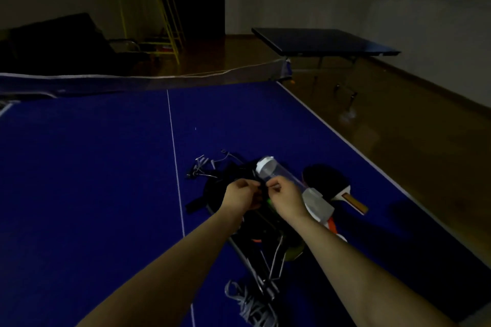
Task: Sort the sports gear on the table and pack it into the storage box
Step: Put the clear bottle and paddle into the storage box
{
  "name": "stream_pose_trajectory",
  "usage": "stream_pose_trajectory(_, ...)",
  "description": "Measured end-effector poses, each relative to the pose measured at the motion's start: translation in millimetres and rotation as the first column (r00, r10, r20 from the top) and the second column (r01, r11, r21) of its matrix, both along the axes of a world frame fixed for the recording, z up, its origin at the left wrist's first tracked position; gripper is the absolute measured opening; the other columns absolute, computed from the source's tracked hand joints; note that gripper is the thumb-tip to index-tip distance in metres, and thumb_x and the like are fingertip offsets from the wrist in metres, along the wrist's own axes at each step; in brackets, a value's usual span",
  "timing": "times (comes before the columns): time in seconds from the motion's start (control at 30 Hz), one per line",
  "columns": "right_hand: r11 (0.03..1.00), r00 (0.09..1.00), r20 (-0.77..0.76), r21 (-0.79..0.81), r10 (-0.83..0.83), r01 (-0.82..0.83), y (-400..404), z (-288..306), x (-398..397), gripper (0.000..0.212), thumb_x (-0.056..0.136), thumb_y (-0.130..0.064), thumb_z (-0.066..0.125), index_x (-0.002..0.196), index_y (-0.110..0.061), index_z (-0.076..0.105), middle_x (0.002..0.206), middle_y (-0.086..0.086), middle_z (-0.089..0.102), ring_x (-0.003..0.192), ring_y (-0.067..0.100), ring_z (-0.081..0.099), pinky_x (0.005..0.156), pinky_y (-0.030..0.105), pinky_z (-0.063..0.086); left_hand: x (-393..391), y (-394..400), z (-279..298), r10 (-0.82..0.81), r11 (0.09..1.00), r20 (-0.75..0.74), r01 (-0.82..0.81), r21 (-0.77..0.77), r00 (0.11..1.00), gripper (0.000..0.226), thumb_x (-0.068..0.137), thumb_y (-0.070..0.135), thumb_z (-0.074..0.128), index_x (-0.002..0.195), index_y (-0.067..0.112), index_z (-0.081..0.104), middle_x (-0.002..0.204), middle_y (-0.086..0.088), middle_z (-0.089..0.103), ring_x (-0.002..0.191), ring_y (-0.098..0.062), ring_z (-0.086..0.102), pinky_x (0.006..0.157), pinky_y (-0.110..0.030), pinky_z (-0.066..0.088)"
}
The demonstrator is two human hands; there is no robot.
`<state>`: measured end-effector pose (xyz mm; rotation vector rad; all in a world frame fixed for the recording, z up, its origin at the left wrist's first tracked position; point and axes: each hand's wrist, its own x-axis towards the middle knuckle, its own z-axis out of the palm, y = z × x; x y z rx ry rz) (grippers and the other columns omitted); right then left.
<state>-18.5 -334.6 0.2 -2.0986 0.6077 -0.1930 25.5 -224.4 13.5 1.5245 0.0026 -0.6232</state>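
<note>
A heap of dark gear lies on the blue table-tennis table (93,167). My left hand (240,195) and my right hand (284,194) meet over a black bag (220,188), each pinching a small dark part of it between the fingertips. A clear tube with a white cap (268,167) lies just behind my right hand. To its right sits a black paddle (325,180) with a wooden handle. A grey-white object (317,206) lies under my right wrist. Racket frames (276,255) and a grey cord bundle (255,305) lie nearer me. No storage box shows.
Loose cords with small metal ends (204,166) lie behind the bag. The net (159,81) spans the far end of the table. A second dark table (318,40) stands on the wooden floor at the right. A yellow frame (164,8) is at the back.
</note>
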Motion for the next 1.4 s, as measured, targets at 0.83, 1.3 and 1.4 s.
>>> stream_pose_trajectory(0.83,0.962,0.934,-0.323,-0.164,0.156,-0.217,-163,-63,52,0.054,0.071,-0.041,0.075,0.112,-0.021,0.047,0.112,0.004,0.059,0.101,0.026,0.059,0.085,0.037,0.050,50,-149,-41,0.158,0.946,0.121,-0.186,0.266,0.980,0.008,0.094,0.009,0.049,0.089,0.011,0.055,0.085,-0.009,0.061,0.082,-0.025,0.061,0.077,-0.040,0.053)
stream_pose_trajectory(1.3,0.972,0.995,-0.001,0.214,0.104,-0.101,-170,-30,34,0.045,0.072,-0.023,0.074,0.113,-0.021,0.054,0.097,0.001,0.065,0.087,0.017,0.065,0.079,0.038,0.055,41,-160,-52,0.240,0.968,-0.079,-0.232,0.092,0.968,0.100,0.057,0.066,0.076,0.126,0.002,0.042,0.115,-0.013,0.060,0.100,-0.029,0.065,0.086,-0.045,0.055)
stream_pose_trajectory(1.4,0.927,0.994,0.067,0.362,0.084,-0.103,-169,-28,33,0.053,0.072,-0.014,0.074,0.121,-0.017,0.053,0.101,0.004,0.067,0.090,0.019,0.066,0.082,0.040,0.056,34,-162,-42,0.168,0.986,-0.108,-0.168,0.007,0.980,0.084,0.069,0.059,0.073,0.131,0.011,0.042,0.119,-0.012,0.062,0.100,-0.028,0.066,0.090,-0.047,0.053)
